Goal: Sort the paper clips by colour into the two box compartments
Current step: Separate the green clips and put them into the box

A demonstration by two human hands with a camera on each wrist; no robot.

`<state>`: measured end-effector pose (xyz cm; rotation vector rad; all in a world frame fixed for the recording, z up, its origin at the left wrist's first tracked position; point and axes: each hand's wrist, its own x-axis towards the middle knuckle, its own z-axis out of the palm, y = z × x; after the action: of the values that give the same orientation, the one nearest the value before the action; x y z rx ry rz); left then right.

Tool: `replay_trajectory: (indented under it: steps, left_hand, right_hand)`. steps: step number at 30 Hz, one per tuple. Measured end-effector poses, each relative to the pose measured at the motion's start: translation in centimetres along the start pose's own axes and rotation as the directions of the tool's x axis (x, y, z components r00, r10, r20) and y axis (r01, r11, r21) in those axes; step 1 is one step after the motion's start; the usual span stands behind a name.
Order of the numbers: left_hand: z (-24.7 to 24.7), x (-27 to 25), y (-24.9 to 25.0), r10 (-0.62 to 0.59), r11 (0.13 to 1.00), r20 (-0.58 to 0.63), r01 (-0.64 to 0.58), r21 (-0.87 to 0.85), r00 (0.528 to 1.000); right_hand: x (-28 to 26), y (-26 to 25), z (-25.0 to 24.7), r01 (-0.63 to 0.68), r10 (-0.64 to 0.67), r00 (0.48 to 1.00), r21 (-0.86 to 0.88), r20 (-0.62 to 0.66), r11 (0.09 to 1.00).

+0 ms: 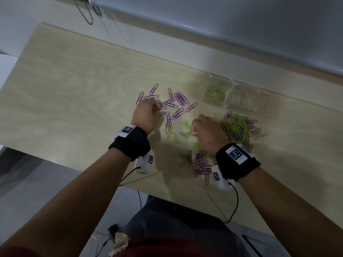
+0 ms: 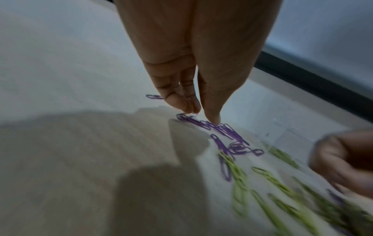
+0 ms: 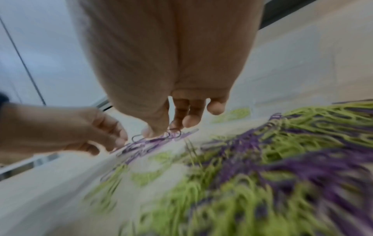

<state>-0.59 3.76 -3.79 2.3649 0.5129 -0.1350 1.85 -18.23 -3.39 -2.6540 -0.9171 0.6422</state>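
Purple paper clips (image 1: 176, 102) lie scattered mid-table. My left hand (image 1: 148, 112) is among them, thumb and fingertips (image 2: 191, 108) drawn together on a purple clip (image 2: 182, 116) at the table surface. A mixed green and purple pile (image 1: 239, 128) lies to the right, and a second heap (image 1: 200, 162) lies near my right wrist. My right hand (image 1: 204, 130) hovers between them with fingers curled, thumb and forefinger pinching a thin purple clip (image 3: 173, 132). The clear two-compartment box (image 1: 246, 101) stands at the back right. Green clips (image 1: 215, 93) fill its left compartment.
Loose green clips (image 1: 184, 134) lie between my hands. The pale wooden table (image 1: 74, 99) has bare surface on its left half. Its far edge meets a wall just behind the box. Cables (image 1: 235, 201) run from my wrist cameras over the near edge.
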Motion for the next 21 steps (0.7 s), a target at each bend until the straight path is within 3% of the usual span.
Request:
replay_trajectory:
  steps: [5,12,21]
  left_hand:
    - [1.7,-2.9,-0.1,-0.010,0.998,0.103,0.017,-0.065,0.995]
    - [3.0,-3.6,-0.7,0.148,0.988,0.067,-0.145,-0.048,0.987]
    - [3.0,-4.1,-2.0,0.302,0.952,0.098,-0.306,0.020,0.948]
  right_hand:
    - [3.0,-0.5,-1.7,-0.065,0.068,0.986,0.019,-0.152,0.998]
    - [5.8,-3.2,-0.4,0.127,-0.120,0.990,0.104,-0.072,0.987]
    - [8.1,-3.3,-1.2,0.129,-0.129,0.991,0.003,0.036,0.992]
